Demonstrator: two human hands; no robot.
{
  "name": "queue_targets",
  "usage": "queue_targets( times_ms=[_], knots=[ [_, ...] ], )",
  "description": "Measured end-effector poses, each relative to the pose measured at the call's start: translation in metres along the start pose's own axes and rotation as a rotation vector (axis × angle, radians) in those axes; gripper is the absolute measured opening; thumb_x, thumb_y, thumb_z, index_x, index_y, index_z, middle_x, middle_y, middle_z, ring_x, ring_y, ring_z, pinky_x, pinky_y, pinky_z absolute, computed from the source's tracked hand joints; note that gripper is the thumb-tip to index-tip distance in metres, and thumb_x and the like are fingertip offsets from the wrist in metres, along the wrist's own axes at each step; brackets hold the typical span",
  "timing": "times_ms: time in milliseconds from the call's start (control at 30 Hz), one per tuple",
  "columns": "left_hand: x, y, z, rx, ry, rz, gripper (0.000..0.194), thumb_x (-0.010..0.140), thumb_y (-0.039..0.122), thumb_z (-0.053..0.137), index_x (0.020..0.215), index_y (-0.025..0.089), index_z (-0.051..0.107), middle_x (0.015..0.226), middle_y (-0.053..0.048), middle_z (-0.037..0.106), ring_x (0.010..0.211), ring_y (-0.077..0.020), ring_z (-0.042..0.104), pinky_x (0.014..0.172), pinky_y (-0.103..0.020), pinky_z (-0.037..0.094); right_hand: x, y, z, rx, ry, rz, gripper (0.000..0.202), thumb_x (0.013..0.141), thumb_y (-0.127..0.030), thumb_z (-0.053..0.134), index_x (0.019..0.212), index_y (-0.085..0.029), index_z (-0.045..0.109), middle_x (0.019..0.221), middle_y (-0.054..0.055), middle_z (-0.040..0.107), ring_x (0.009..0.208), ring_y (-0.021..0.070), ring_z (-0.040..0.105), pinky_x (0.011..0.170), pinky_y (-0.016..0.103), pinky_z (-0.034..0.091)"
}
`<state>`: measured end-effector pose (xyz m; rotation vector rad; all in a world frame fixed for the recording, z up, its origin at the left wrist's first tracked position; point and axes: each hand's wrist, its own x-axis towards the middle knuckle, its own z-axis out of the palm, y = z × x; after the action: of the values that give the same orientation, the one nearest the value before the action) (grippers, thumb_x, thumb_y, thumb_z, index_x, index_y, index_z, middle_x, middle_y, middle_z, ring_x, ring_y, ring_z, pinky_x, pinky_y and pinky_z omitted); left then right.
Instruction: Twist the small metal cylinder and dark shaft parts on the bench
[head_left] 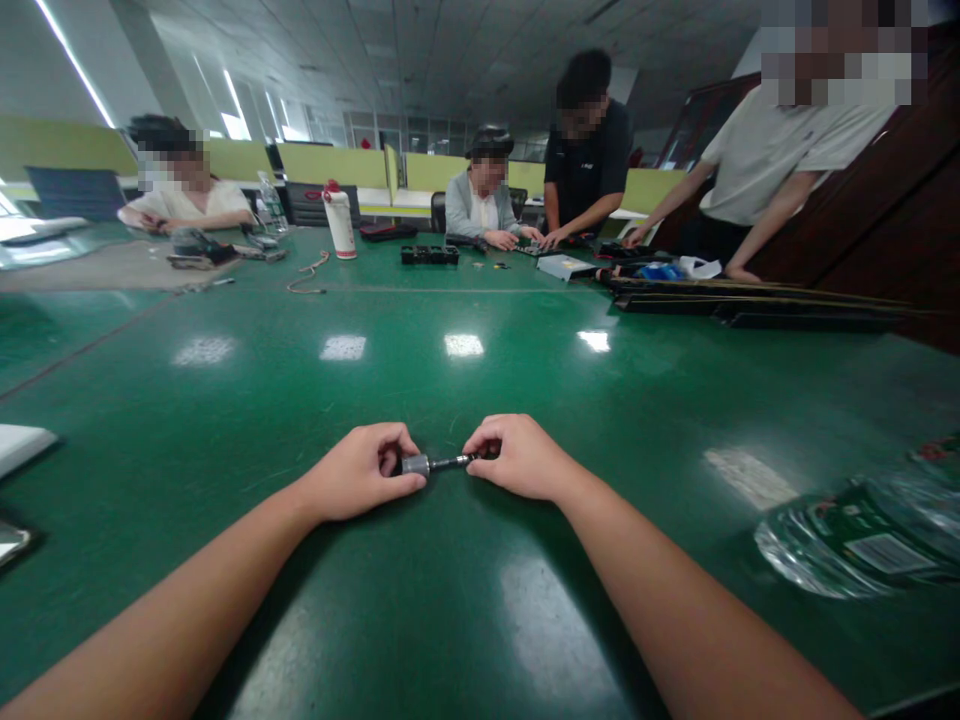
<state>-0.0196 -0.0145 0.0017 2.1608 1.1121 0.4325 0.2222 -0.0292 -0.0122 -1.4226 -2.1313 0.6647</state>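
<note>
Spanning left grip (358,474) to right grip (521,459), grey-barrelled tool (417,465), crosswise

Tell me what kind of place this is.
Probably an open-plan office: yellow-green partitions run along the back, a dark chair shows at far left, and several people are around a large green table.

The room is a large office with a pale panelled ceiling (397,50). At the left, a long strip light (73,62) shines near a grey column (144,60). Behind the wide green table (390,385), whose glossy top reflects four bright patches (463,345) in one row, stand yellow-green partition panels (442,168). Dark reddish-brown wooden panelling (892,200) rises at the right.
</note>
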Motion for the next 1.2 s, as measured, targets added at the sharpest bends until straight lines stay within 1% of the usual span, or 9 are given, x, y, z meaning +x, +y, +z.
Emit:
queue_targets(
  times_ms=[67, 167, 267, 367, 700, 933, 1200],
  knots=[
    [0.000, -0.001, 0.000, 0.002, -0.009, 0.014, 0.026, 0.077, 0.038, 0.068, 0.089, 0.016, 0.063, 0.059, 0.006, 0.050, 0.055, -0.0117, 0.049, 0.053, -0.022, 0.035, -0.001, -0.005, 0.006, 0.043, 0.017, -0.049, 0.015, 0.071, -0.015, 0.074, 0.085, -0.019, 0.075, 0.079, 0.001, 0.068, 0.073, 0.0130, 0.059, 0.069, 0.025, 0.045],
    [-0.001, -0.003, -0.001, 0.012, -0.024, 0.042, 0.025, 0.076, 0.035, 0.069, 0.091, 0.016, 0.063, 0.061, 0.006, 0.050, 0.056, -0.0120, 0.049, 0.054, -0.022, 0.035, -0.002, -0.014, 0.013, 0.103, 0.000, -0.146, 0.029, 0.070, -0.009, 0.071, 0.097, -0.020, 0.073, 0.085, 0.001, 0.069, 0.078, 0.0131, 0.060, 0.073, 0.025, 0.046],
    [0.000, -0.004, 0.000, 0.020, -0.025, 0.048, 0.025, 0.075, 0.033, 0.070, 0.092, 0.016, 0.063, 0.062, 0.006, 0.050, 0.057, -0.0121, 0.049, 0.055, -0.022, 0.035, -0.002, -0.017, 0.016, 0.117, 0.010, -0.145, 0.031, 0.070, -0.008, 0.070, 0.099, -0.019, 0.071, 0.084, 0.001, 0.068, 0.077, 0.0133, 0.060, 0.073, 0.026, 0.046],
    [0.000, -0.004, 0.000, 0.017, -0.027, 0.034, 0.026, 0.076, 0.034, 0.070, 0.093, 0.016, 0.062, 0.062, 0.006, 0.050, 0.057, -0.0122, 0.049, 0.055, -0.022, 0.035, -0.002, -0.017, 0.017, 0.136, 0.017, -0.120, 0.030, 0.070, -0.009, 0.071, 0.099, -0.019, 0.070, 0.084, 0.001, 0.068, 0.076, 0.0132, 0.060, 0.073, 0.026, 0.046],
    [0.001, -0.002, 0.000, 0.000, -0.032, 0.025, 0.030, 0.074, 0.035, 0.072, 0.094, 0.016, 0.062, 0.062, 0.006, 0.048, 0.057, -0.0125, 0.048, 0.055, -0.023, 0.034, -0.003, -0.018, 0.018, 0.074, 0.000, -0.160, 0.017, 0.073, -0.012, 0.070, 0.089, -0.018, 0.071, 0.081, 0.001, 0.066, 0.075, 0.0127, 0.057, 0.069, 0.024, 0.043],
    [0.001, -0.002, 0.000, 0.012, -0.030, 0.023, 0.030, 0.074, 0.036, 0.072, 0.095, 0.016, 0.063, 0.062, 0.006, 0.049, 0.057, -0.0122, 0.048, 0.055, -0.023, 0.034, -0.002, -0.019, 0.017, 0.009, -0.006, -0.202, 0.016, 0.075, -0.017, 0.071, 0.091, -0.018, 0.073, 0.080, 0.001, 0.066, 0.076, 0.0134, 0.057, 0.070, 0.025, 0.041],
    [0.000, -0.001, -0.001, 0.005, -0.042, 0.018, 0.027, 0.076, 0.036, 0.069, 0.094, 0.015, 0.063, 0.061, 0.006, 0.048, 0.057, -0.0123, 0.047, 0.054, -0.023, 0.033, -0.003, -0.020, 0.018, -0.012, -0.003, -0.225, 0.015, 0.078, -0.022, 0.071, 0.092, -0.019, 0.074, 0.079, 0.001, 0.067, 0.075, 0.0133, 0.057, 0.069, 0.024, 0.039]
  ],
)
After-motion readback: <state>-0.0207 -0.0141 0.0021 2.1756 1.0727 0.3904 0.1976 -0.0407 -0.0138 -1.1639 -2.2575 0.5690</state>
